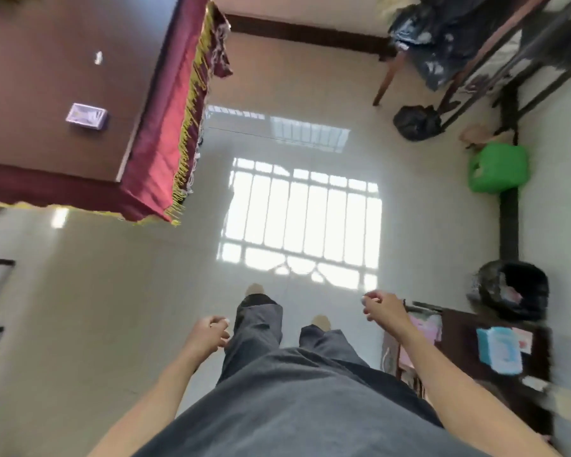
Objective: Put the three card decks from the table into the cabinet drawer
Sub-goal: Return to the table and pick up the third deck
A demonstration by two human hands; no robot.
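Note:
One card deck [87,116], a pale purple box, lies flat on the brown table [40,61] at the upper left. A small white thing [98,57] lies farther back on the table; blur hides what it is. My left hand [210,334] hangs low over the floor beside my left leg, fingers curled, holding nothing. Over to the right, my right hand [381,308] is also curled and empty, just left of the dark cabinet [495,367]. An open drawer [412,338] with pink contents shows at the cabinet's left side.
A red cloth with yellow fringe [165,133] hangs off the table. A blue packet [500,351] lies on the cabinet top. A black bin [513,290], a green container [498,168] and black bags [417,122] line the right wall. Glossy tiled floor [297,225] lies between.

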